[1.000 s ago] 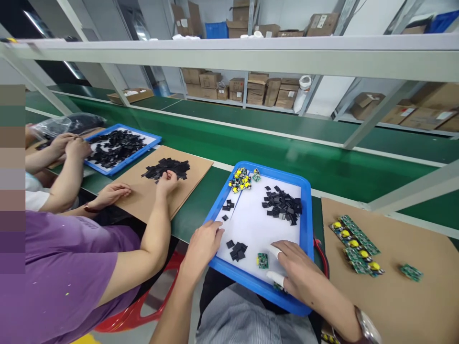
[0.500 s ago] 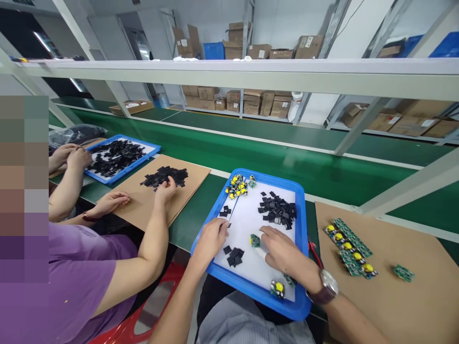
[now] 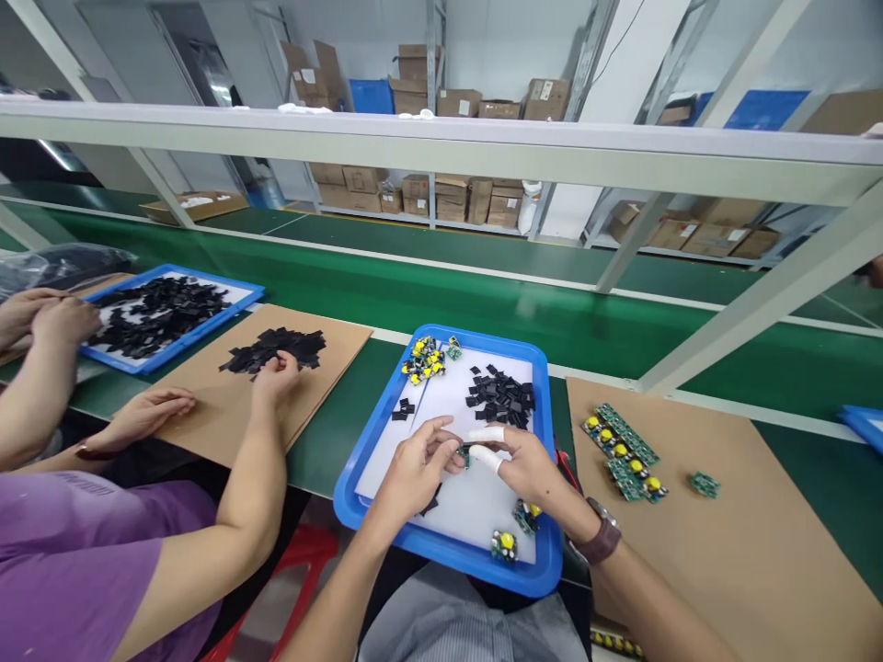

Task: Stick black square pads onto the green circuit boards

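Green desk (image 3: pixel 338 432) below; your right grip (image 3: pixel 528 467) pinches the small board (image 3: pixel 467 460), left grip (image 3: pixel 418 464) unclear. Steady it over the tray (image 3: pixel 483 340).

Green bench (image 3: pixel 336 409) bearing central blue tray (image 3: pixel 448 556), left cardboard (image 3: pixel 227 414), right cardboard (image 3: pixel 731 552), far-left blue tray (image 3: pixel 200 334)

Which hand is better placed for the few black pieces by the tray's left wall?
Probably the left hand: it's nearer those black pieces than the right hand, though both are at a circuit board.

Black pieces (image 3: pixel 502 397) matt; near tray (image 3: pixel 455 563) smooth plastic.
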The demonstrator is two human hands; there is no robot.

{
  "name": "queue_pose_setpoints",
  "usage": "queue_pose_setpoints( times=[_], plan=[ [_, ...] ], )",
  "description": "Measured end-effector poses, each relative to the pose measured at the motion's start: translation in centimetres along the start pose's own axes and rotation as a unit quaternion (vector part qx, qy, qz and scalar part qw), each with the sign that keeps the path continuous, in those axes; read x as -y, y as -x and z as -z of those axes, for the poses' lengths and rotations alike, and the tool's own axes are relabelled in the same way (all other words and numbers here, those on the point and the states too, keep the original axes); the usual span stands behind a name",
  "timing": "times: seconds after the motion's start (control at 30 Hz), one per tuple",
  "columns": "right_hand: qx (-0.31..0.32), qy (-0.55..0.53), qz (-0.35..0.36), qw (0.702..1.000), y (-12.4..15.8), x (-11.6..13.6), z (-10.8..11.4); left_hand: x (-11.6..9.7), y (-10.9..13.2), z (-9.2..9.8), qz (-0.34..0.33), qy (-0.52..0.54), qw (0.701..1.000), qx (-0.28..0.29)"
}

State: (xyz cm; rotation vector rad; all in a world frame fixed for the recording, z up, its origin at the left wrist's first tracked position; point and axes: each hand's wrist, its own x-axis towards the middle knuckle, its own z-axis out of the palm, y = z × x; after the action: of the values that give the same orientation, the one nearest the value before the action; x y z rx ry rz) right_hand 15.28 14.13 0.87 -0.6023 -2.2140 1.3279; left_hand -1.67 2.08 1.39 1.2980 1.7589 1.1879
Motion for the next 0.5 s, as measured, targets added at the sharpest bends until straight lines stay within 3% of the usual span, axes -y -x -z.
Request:
queue_pose_setpoints(
  times=[0.27, 0.37, 0.5],
  plan=[
    [-0.075, -0.104, -0.037, 0.991, 0.3, -1.3, 0.7, 1.3, -1.5, -0.9, -0.054, -0.157, 0.984, 0.065],
    [-0.084, -0.130, -0.043, 0.987, 0.3, -1.2, 0.4, 1.0, -1.0, -1.0, -0.057, -0.173, 0.982, 0.047],
    [-0.099, -0.145, -0.054, 0.983, 0.6, -1.4, -0.4, 0.2, 0.5, -0.4, -0.048, -0.123, 0.991, -0.029]
  ],
)
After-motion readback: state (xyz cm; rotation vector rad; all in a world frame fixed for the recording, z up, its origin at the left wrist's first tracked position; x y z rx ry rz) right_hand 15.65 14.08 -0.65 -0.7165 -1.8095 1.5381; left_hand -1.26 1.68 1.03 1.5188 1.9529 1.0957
